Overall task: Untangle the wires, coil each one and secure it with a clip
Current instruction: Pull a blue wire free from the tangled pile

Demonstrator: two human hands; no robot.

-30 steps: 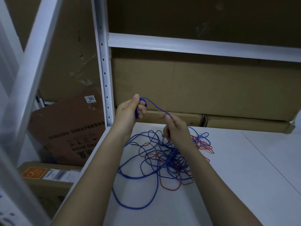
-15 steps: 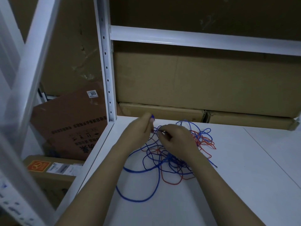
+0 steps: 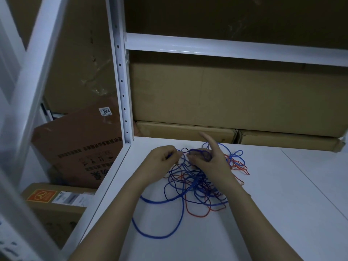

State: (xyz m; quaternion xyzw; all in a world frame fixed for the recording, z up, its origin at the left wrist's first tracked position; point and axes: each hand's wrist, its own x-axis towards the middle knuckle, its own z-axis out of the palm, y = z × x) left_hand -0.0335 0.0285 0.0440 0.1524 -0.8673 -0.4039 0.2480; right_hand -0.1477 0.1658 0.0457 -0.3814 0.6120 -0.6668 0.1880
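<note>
A tangle of blue wire (image 3: 180,202) and thin red wire (image 3: 197,215) lies on the white shelf surface (image 3: 273,213). My left hand (image 3: 162,161) is low over the far edge of the tangle, its fingers curled around a blue strand. My right hand (image 3: 209,159) sits just to its right, pinching blue strands between thumb and curled fingers, with the index finger sticking out toward the boxes. More red and blue loops (image 3: 238,162) spread out to the right of my right hand. No clip is in view.
Cardboard boxes (image 3: 235,97) fill the back of the shelf, with flat boxes (image 3: 186,130) under them. A white perforated upright post (image 3: 122,91) stands at the shelf's left corner. More cartons (image 3: 79,147) lie lower, to the left of the shelf edge.
Both hands have dropped from chest height, where they held a blue strand stretched between them, down onto the tangle. The right index finger now points outward.
</note>
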